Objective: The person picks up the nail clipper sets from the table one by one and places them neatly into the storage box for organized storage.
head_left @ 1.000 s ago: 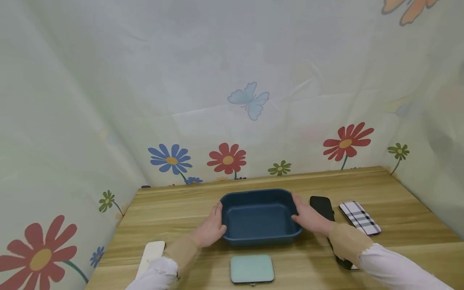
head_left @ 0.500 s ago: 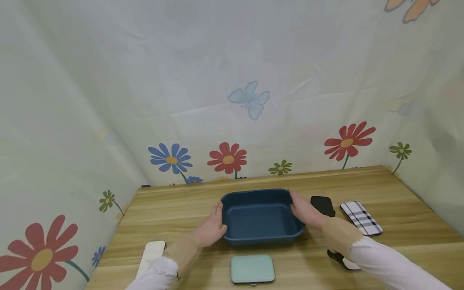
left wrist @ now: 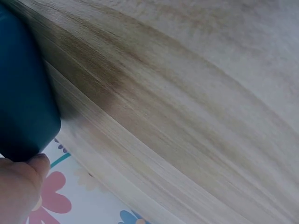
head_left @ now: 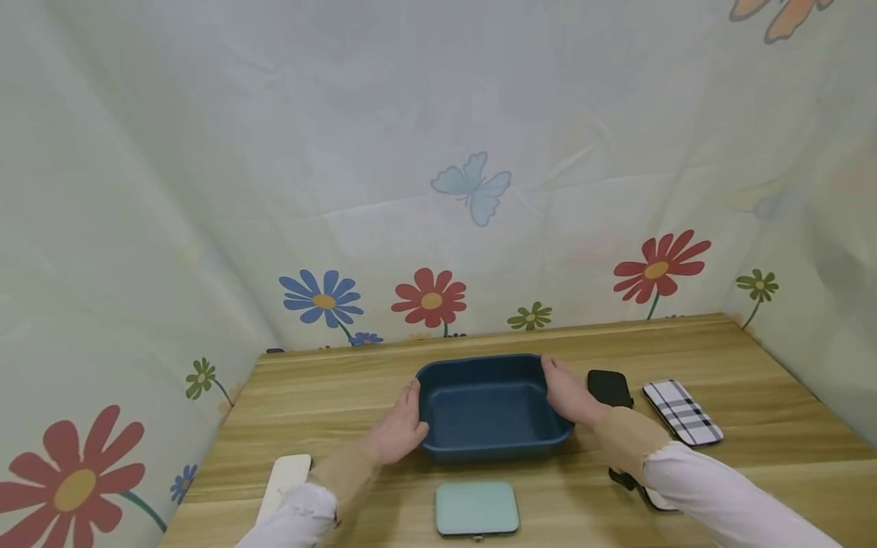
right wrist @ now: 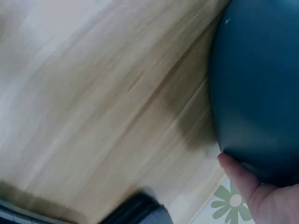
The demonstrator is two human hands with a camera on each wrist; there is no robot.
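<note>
A dark blue rectangular basin [head_left: 489, 411] with rounded corners stands on the wood-grain table between my hands. Its inside is bare. My left hand [head_left: 397, 428] grips its left end, with the thumb near the front corner. At the other end my right hand [head_left: 572, 392] holds the rim by the far right corner; most of its thumb is hidden. In the left wrist view fingers [left wrist: 32, 170] touch the basin's outer wall [left wrist: 23, 88]. In the right wrist view a digit [right wrist: 238, 175] lies against the wall [right wrist: 257, 93] from outside.
A mint-green flat case [head_left: 476, 508] lies in front of the basin. To the left is a white case [head_left: 286, 481], partly under my sleeve. On the right lie a black case [head_left: 610, 388], a plaid case [head_left: 683, 411] and a black-and-white item [head_left: 656, 498] half covered by my arm.
My right hand has slid leftward and away from me along the basin's right rim, toward the far corner. The left hand and the basin have hardly moved.
</note>
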